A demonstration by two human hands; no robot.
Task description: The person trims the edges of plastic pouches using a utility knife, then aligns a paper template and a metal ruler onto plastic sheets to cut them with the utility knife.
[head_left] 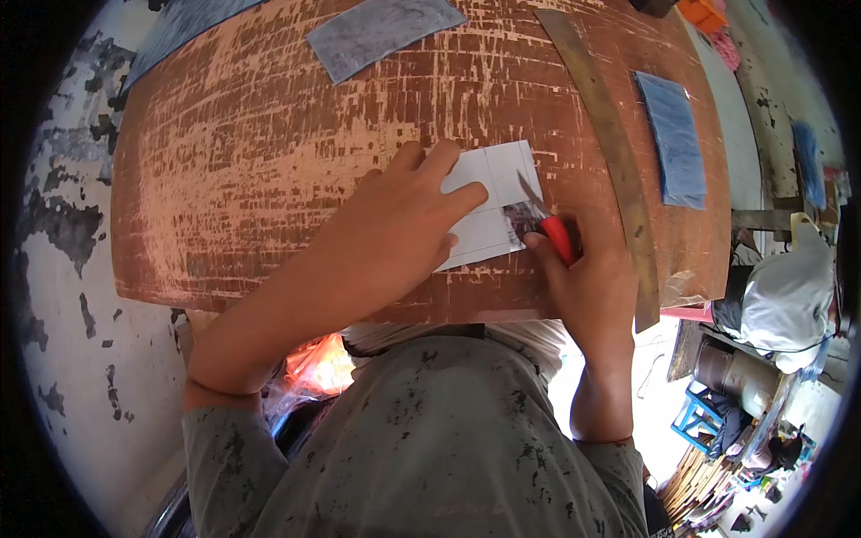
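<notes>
A white sheet point(480, 229) with thin ruled lines and a dark printed-looking patch lies on the scratched brown table point(269, 152), near its front edge. My left hand point(421, 206) presses on the sheet's left part with its fingers spread apart. In my right hand point(592, 269) is a small knife point(558, 238) with a red handle, fingers wrapped round it. Its pointed blade is over the sheet's right part, tip facing away from me; whether it touches the sheet I cannot tell.
A long metal ruler point(610, 134) lies to the right of the sheet. Beyond it is a folded blue-grey piece point(673, 139); a greyish sheet point(386, 36) lies at the far side. A blue stool point(698, 417) stands on the floor at the right.
</notes>
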